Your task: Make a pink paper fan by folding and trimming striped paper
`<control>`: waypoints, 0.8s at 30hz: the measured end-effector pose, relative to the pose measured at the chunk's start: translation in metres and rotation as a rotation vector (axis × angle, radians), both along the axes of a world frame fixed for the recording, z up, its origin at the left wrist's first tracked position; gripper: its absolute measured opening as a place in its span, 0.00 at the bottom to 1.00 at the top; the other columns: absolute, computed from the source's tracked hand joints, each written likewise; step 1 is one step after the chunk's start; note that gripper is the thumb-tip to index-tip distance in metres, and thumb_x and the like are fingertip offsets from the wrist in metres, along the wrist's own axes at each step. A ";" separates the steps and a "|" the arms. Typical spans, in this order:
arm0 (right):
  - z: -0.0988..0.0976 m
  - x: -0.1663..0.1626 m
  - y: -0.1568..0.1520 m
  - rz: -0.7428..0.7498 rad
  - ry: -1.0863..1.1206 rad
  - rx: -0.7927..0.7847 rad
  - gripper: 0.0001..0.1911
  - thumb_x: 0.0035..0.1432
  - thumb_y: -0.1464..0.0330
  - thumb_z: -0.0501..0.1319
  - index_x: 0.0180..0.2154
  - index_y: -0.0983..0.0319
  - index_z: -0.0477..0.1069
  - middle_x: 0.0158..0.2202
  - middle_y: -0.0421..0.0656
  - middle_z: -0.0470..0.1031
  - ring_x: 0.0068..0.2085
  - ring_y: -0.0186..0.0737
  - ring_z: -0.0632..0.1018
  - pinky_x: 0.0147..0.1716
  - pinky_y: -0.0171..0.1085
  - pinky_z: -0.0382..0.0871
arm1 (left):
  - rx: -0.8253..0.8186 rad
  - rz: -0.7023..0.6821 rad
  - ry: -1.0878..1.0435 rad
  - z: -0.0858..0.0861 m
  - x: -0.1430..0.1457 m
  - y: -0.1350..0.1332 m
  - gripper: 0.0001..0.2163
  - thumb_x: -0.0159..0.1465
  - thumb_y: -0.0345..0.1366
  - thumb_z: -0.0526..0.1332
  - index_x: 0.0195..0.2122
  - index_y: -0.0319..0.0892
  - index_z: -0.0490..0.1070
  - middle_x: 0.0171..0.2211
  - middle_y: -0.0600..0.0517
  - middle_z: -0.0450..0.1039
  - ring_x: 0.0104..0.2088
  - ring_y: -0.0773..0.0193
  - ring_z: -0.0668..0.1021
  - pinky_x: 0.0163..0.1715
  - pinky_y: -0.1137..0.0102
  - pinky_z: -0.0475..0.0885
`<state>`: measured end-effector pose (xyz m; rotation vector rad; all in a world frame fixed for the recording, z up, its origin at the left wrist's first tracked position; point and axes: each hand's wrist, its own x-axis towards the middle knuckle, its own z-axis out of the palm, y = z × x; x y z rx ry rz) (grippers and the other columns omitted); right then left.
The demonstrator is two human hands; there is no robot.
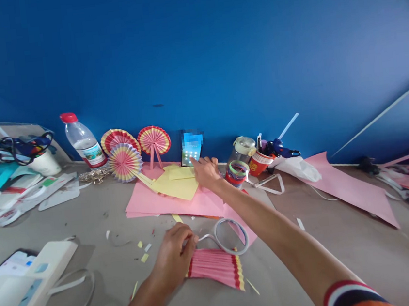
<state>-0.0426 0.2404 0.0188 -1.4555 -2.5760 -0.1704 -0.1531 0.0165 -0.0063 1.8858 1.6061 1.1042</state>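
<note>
My right hand reaches forward, its index finger stretched to the lower part of a lit smartphone leaning against the blue wall. The other fingers are loosely curled, and nothing is held. Nearer to me, my left hand is closed in a pinch at the left end of a pleated pink paper strip with red and yellow edges. A pale strip runs from those fingertips to a roll of tape, which overlaps the strip's top edge. Exactly what lies under the fingertips is hidden.
Pink sheets and yellow paper lie below the phone. Finished paper fans and a bottle stand left; a jar with tape rolls and a red cup stand right. A white power strip lies at lower left.
</note>
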 end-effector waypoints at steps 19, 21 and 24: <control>0.006 0.000 0.007 -0.005 -0.060 -0.034 0.39 0.57 0.79 0.47 0.68 0.58 0.40 0.44 0.48 0.76 0.45 0.46 0.69 0.42 0.44 0.47 | -0.013 -0.007 -0.013 0.005 0.001 -0.001 0.10 0.63 0.33 0.53 0.25 0.43 0.67 0.26 0.52 0.71 0.29 0.65 0.73 0.32 0.70 0.68; 0.008 -0.001 0.008 -0.008 -0.067 -0.036 0.41 0.55 0.80 0.48 0.68 0.57 0.38 0.44 0.48 0.76 0.45 0.46 0.69 0.42 0.44 0.46 | -0.013 -0.007 -0.011 0.005 0.001 -0.001 0.10 0.63 0.33 0.54 0.25 0.43 0.67 0.26 0.52 0.70 0.29 0.65 0.73 0.31 0.70 0.68; 0.011 -0.002 0.010 -0.012 -0.077 -0.043 0.42 0.54 0.80 0.49 0.68 0.58 0.38 0.44 0.48 0.77 0.45 0.46 0.70 0.42 0.44 0.46 | -0.025 -0.009 0.000 0.003 0.001 -0.001 0.09 0.63 0.32 0.53 0.26 0.42 0.66 0.27 0.52 0.70 0.29 0.65 0.73 0.31 0.70 0.67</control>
